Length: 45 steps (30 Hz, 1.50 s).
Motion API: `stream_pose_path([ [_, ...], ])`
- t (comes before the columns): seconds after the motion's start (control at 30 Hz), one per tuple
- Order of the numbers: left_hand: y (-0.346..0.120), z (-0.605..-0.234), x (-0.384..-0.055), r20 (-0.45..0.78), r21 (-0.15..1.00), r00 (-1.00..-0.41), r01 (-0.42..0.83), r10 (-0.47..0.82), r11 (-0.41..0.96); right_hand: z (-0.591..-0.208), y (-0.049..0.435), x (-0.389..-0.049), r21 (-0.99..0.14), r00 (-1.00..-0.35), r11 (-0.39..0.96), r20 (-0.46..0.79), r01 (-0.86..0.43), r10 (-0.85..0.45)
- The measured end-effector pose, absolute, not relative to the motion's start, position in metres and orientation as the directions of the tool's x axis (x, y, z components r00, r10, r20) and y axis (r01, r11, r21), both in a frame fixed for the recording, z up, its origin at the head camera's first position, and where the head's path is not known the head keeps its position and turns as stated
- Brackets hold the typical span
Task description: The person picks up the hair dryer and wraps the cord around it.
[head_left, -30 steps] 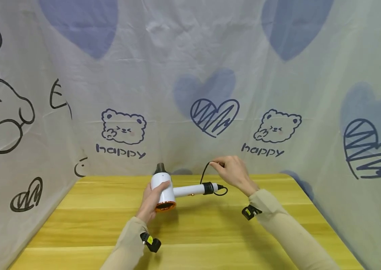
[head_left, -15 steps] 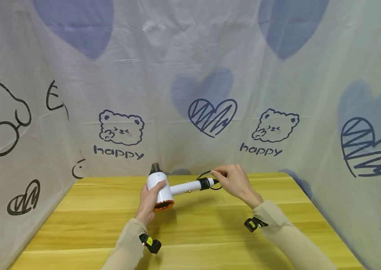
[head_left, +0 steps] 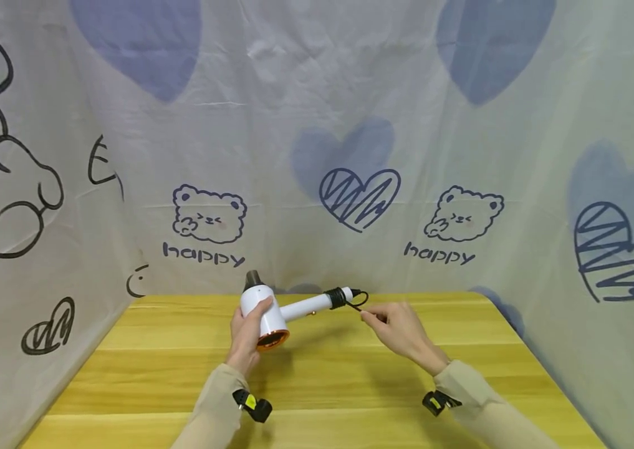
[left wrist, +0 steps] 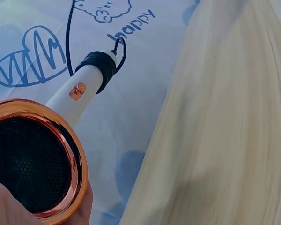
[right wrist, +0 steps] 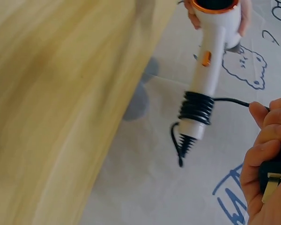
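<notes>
A white hair dryer (head_left: 307, 306) with an orange-copper rim and a dark nozzle is held over the table by my left hand (head_left: 245, 332), which grips its barrel, thumb on top. Its handle points right, slightly upward. Near the handle's end, black cord (right wrist: 195, 108) is wound in several turns. My right hand (head_left: 403, 330) pinches the loose cord between thumb and fingertips, right of the handle. In the right wrist view the cord runs taut from the coil to these fingers. A dark plug (right wrist: 275, 179) with a metal prong sits against the right palm, partly cut off.
A yellow wood-grain table (head_left: 317, 386) lies beneath both hands. Pale cloth (head_left: 294, 249) printed with hearts and bears hangs behind it and along both sides. Small black cameras (head_left: 255, 405) are strapped to both wrists.
My right hand has come down and toward me from above the handle's end, carrying the cord round it. The dryer's handle has tilted up a little; the left hand keeps its grip.
</notes>
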State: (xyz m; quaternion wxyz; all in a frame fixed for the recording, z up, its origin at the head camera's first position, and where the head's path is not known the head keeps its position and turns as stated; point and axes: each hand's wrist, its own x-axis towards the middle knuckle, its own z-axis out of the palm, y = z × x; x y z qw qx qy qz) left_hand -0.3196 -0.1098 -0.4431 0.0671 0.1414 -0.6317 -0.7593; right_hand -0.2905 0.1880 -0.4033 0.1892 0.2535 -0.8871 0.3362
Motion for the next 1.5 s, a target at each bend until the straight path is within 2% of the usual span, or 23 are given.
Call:
stream_pose_path([
  [0.2, -0.108, -0.437, -0.316, -0.153, 0.962, -0.946, -0.076, -0.285, -0.263, -0.416, 0.19, -0.286, -0.53, -0.831, 0.649, 0.439, -0.546, -0.34],
  [0.4, -0.107, -0.431, -0.316, -0.179, 0.926, -0.951, -0.076, -0.252, -0.369, -0.433, 0.197, -0.289, -0.651, -0.862, 0.574, 0.293, -0.497, -0.414],
  [0.7, -0.105, -0.438, -0.316, -0.201, 0.869, -0.966, -0.101, -0.16, -0.484, -0.465, 0.202, -0.297, -0.803, -0.829, 0.44, 0.114, -0.401, -0.547],
  [0.8, -0.105, -0.438, -0.317, -0.205, 0.853, -0.972, -0.122, -0.111, -0.507, -0.466, 0.204, -0.3, -0.766, -0.846, 0.49, 0.131, -0.417, -0.517],
  [0.97, -0.105, -0.436, -0.318, -0.216, 0.844, -0.976, -0.171, -0.031, -0.508, -0.467, 0.207, -0.309, -0.618, -0.873, 0.632, 0.209, -0.467, -0.441],
  [1.17, -0.104, -0.433, -0.32, -0.184, 0.835, -0.981, -0.186, 0.056, -0.518, -0.472, 0.201, -0.319, -0.628, -0.874, 0.632, 0.178, -0.454, -0.451],
  [1.37, -0.104, -0.433, -0.318, -0.159, 0.818, -0.978, -0.206, 0.133, -0.536, -0.48, 0.196, -0.327, -0.539, -0.848, 0.655, 0.315, -0.53, -0.427],
  [1.5, -0.105, -0.432, -0.317, -0.153, 0.813, -0.975, -0.217, 0.16, -0.54, -0.482, 0.199, -0.333, -0.537, -0.851, 0.661, 0.323, -0.524, -0.413],
])
